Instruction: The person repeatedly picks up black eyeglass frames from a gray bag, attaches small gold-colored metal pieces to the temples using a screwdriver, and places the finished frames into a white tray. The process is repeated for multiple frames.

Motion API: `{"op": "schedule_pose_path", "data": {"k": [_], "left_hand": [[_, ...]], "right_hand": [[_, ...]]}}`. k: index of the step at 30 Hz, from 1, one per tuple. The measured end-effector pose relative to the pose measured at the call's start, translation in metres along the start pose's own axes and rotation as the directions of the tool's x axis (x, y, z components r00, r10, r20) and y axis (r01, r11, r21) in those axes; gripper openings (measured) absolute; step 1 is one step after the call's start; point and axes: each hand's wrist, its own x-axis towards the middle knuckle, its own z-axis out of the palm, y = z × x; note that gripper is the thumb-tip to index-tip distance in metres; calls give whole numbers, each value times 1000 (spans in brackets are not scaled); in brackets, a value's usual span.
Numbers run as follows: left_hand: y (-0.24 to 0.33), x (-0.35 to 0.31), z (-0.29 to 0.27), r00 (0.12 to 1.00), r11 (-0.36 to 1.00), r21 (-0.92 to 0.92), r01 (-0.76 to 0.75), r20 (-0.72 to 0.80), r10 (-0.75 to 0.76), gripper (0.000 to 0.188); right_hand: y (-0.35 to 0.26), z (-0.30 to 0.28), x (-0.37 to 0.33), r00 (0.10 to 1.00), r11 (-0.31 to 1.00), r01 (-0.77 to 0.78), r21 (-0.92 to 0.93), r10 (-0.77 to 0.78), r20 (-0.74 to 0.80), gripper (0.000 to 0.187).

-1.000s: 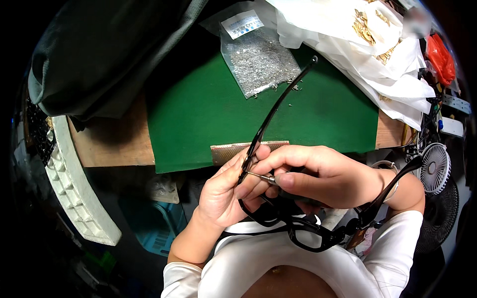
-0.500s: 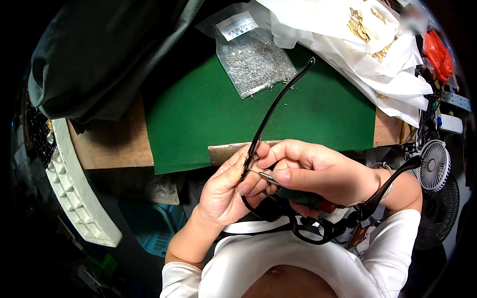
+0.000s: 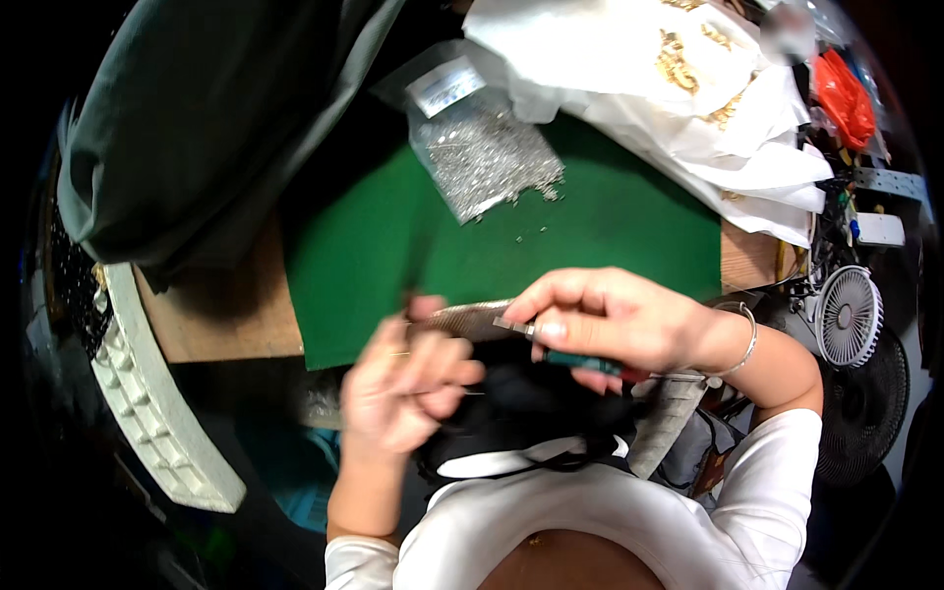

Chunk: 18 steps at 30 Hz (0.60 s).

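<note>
R hand (image 3: 624, 320) pinches driver (image 3: 578, 362); L hand (image 3: 401, 383) blurred, curled, can't tell its grip; bag (image 3: 482, 147) on mat (image 3: 619, 221) fwd of both.

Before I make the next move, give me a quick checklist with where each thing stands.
1. Screwdriver gripped in right hand: ok.
2. Screwdriver tip apart from left hand: ok.
3. Black glasses clear enough to inspect, in left hand: cannot tell, motion-blurred.
4. Small metal pieces all inside the clear plastic bag: not ok, a few lie loose on the green mat.
</note>
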Motion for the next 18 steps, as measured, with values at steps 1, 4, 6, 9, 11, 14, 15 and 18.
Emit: {"op": "schedule_pose_path", "data": {"k": [1,4,6,9,11,14,15,18], "left_hand": [[15,-4,-5,995,995,-26,-99,-36,98,33],[50,-6,-11,922,914,226,-338,-116,369,34],[54,6,-11,914,928,141,-344,-177,366,35],[49,2,-19,766,500,778,-380,-37,641,41],[23,1,12,576,-546,836,46,425,699,44],[-9,21,41,782,-736,633,-242,576,238,50],[-11,24,35,789,-676,700,-231,541,291,48],[-1,7,31,768,-435,856,-280,471,433,36]], "right_hand": [[2,-9,-2,994,996,46,-73,-53,-96,33],[31,-30,9,753,675,352,-648,-616,-233,33],[27,-22,18,765,577,334,-745,-628,-144,32],[25,-21,13,784,607,304,-735,-597,-168,28],[24,-30,3,807,725,252,-641,-523,-274,23],[23,-28,1,799,634,247,-732,-561,-216,22],[18,-26,-1,823,598,239,-765,-543,-166,23],[-5,-39,-22,785,468,174,-866,-598,-165,23]]}}
